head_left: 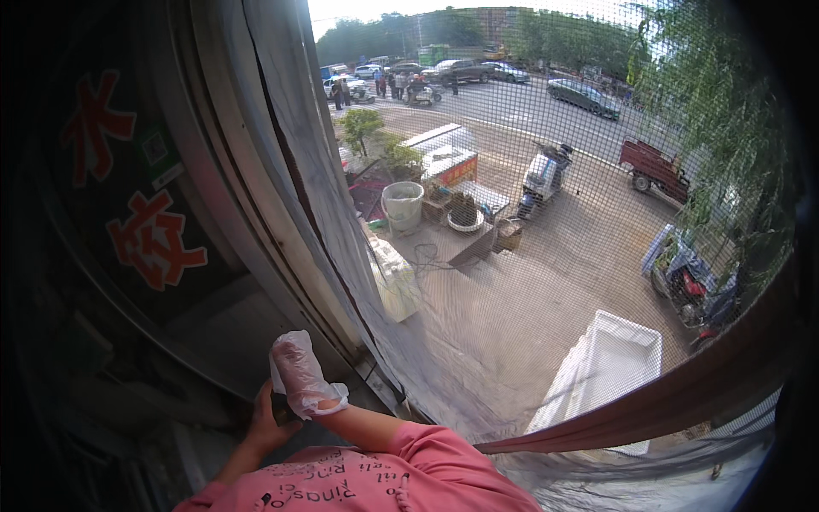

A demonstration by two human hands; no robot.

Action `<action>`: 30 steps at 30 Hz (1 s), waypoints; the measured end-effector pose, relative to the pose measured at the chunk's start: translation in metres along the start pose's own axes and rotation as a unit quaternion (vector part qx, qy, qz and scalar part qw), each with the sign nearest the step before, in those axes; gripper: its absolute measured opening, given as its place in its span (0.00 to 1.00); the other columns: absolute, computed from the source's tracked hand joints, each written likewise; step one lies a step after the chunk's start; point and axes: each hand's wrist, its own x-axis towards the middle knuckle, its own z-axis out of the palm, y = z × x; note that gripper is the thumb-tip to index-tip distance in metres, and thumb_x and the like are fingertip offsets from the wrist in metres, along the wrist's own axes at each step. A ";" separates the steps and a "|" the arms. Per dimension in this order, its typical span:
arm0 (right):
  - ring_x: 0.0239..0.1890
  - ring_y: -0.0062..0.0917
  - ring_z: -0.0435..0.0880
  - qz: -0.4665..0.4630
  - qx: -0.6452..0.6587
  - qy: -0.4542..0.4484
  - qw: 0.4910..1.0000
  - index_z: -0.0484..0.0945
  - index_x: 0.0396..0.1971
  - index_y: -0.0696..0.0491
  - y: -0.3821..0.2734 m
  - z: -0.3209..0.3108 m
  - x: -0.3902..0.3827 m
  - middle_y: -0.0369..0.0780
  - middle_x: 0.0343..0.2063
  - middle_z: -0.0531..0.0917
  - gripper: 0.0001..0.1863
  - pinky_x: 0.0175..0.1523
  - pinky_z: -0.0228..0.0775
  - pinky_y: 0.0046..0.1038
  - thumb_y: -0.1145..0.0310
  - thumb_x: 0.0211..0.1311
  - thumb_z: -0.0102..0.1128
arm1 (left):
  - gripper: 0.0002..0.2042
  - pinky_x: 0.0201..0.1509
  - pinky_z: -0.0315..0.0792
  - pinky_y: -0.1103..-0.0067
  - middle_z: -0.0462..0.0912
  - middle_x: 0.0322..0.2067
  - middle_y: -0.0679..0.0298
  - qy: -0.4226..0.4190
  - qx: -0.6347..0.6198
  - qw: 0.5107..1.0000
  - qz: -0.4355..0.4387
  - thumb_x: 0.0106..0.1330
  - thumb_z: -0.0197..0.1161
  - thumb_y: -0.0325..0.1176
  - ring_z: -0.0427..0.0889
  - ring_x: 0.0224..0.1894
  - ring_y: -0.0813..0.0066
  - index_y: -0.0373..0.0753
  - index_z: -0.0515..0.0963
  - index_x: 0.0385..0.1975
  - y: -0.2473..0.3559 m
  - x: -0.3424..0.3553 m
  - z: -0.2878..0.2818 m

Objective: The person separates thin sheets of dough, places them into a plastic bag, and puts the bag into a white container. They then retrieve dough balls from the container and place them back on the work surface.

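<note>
My right hand (299,369) is inside a thin, whitish see-through plastic bag (333,398), which is gathered around the wrist. The crumpled film blurs the fingers, so their pose cannot be made out. Just left of it and lower, my left hand (264,422) is closed around a small dark object (281,409). Most of that object is hidden behind the bagged hand and the fingers, and its kind does not show. Both hands are close together in front of my pink shirt.
A mesh screen curtain (478,341) hangs to my right, beside a door frame (281,213). Beyond it are a white foam box (627,350), a pale bucket (403,205), a parked scooter (543,177), a red cargo tricycle (653,169) and a road with cars and people.
</note>
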 end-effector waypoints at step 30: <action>0.19 0.23 0.71 -0.340 -0.285 0.168 0.880 0.71 0.16 0.53 0.072 -0.033 0.013 0.37 0.17 0.73 0.06 0.24 0.64 0.24 0.72 0.47 0.57 | 0.20 0.54 0.67 0.62 0.74 0.49 0.58 0.067 -0.727 0.589 -0.347 0.61 0.43 0.41 0.72 0.51 0.58 0.37 0.71 0.49 -0.118 0.000 -0.004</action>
